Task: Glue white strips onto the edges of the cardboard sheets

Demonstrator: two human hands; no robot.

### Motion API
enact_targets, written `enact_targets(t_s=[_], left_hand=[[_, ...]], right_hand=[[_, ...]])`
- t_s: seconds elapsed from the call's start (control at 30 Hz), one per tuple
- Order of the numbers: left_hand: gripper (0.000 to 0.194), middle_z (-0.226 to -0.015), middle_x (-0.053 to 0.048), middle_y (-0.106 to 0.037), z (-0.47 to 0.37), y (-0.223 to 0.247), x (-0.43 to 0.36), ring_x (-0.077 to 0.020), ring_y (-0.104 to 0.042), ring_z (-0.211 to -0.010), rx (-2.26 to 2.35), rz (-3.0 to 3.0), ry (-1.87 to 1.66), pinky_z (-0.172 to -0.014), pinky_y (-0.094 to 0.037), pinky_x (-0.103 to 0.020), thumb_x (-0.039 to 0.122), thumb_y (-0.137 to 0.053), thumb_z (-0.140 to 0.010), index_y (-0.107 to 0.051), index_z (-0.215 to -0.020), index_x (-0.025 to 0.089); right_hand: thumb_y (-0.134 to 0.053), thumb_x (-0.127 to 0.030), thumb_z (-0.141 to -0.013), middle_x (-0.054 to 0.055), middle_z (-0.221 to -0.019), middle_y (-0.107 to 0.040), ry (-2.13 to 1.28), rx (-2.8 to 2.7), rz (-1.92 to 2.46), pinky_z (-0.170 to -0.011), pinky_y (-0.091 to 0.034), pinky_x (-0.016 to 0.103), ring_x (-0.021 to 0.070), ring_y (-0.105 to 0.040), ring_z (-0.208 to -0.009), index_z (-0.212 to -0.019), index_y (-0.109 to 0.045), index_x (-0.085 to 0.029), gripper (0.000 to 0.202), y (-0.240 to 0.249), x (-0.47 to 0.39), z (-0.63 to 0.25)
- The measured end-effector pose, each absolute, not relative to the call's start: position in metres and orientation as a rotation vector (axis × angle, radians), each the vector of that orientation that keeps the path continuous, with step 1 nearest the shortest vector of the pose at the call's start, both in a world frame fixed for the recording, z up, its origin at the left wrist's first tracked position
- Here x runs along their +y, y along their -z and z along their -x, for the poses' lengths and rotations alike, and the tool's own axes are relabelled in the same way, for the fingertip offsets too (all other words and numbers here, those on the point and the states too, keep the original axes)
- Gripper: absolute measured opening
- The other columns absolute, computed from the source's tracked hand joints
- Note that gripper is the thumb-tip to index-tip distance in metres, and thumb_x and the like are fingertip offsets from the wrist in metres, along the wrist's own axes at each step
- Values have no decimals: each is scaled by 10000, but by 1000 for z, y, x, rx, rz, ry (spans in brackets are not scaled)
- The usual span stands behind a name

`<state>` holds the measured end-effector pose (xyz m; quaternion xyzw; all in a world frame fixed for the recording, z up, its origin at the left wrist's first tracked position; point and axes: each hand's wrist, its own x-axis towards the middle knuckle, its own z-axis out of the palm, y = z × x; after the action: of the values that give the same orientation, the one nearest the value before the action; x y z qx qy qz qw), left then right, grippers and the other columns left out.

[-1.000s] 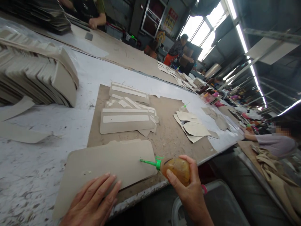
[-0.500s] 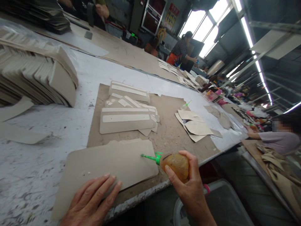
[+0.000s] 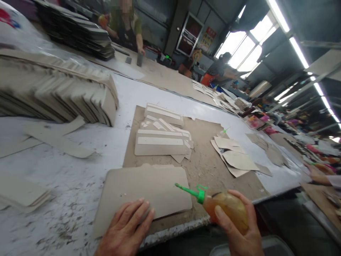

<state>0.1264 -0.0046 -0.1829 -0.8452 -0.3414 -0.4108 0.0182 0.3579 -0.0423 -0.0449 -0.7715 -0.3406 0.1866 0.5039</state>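
Note:
A wide beige panel (image 3: 149, 185) with rounded corners lies near the table's front edge, on top of similar pieces. My left hand (image 3: 130, 224) rests flat on its lower edge, fingers stretched out. In my right hand (image 3: 239, 220) is a squeeze glue bottle (image 3: 221, 204) of amber liquid, tilted on its side. Its green nozzle (image 3: 186, 189) points left over the panel's right part; whether the tip touches cannot be made out. Behind the panel sits a pile of beige pieces with white strips (image 3: 162, 141).
Curved beige pieces (image 3: 237, 156) and another green-tipped bottle (image 3: 223, 132) are at the right on the brown board (image 3: 202, 160). A long row of beige panels (image 3: 55, 92) stands at the left, with loose strips (image 3: 61, 138) before it. A co-worker (image 3: 125, 28) stands across the table.
The view has swung left, so the table shifts rightward in the picture. The bottle's nozzle now appears slightly higher off the panel. My left hand stays on the panel. The co-worker opposite shows more fully.

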Motion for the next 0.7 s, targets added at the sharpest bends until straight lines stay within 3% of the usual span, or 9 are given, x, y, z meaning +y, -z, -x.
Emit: enact_targets(t_s=[0.1, 0.2, 0.3, 0.53, 0.7], left_hand=[[399, -1147, -47, -634, -137, 190, -12, -199, -511, -1184, -1043, 2505, 1360, -1113, -285, -343, 44, -350, -893, -649, -1108, 196], [342, -1138, -60, -630, -134, 187, -17, -197, -528, -1177, -1086, 2459, 1438, -1072, -363, -331, 61, -417, -876, -669, -1059, 203], [348, -1213, -72, -600, -114, 169, -20, -203, -493, -1227, -1080, 2593, 1266, -1037, -424, -311, 106, -529, -860, -616, -1185, 196], [516, -1456, -152, -371, -56, 151, -15, -264, -293, -1380, -1254, 2717, 986, -1099, -369, -386, 298, -538, -885, -451, -1342, 75], [507, -1457, -135, -385, -49, 165, -10, -260, -278, -1391, -1184, 2696, 974, -1125, -332, -379, 232, -552, -853, -477, -1336, 99]], right_hand=[[-742, -582, -631, 52, -950, -618, -573, -760, 1805, -597, -546, 323, 226, -631, -727, -1222, -438, -258, 739, 47, -34, -346], [-728, -606, -634, 61, -999, -608, -587, -938, 1877, -685, -539, 342, 240, -642, -793, -1208, -454, -247, 730, 48, -22, -324], [-700, -591, -671, 55, -1032, -596, -604, -1125, 1848, -718, -531, 329, 215, -629, -809, -1184, -460, -239, 667, 49, -11, -298], [-676, -487, -739, 63, -1109, -564, -506, -1398, 1754, -792, -510, 335, 212, -592, -902, -1157, -476, -232, 529, 65, 3, -264], [-667, -454, -763, 55, -1136, -560, -474, -1474, 1737, -835, -484, 337, 215, -577, -958, -1160, -482, -239, 488, 70, 7, -253]])
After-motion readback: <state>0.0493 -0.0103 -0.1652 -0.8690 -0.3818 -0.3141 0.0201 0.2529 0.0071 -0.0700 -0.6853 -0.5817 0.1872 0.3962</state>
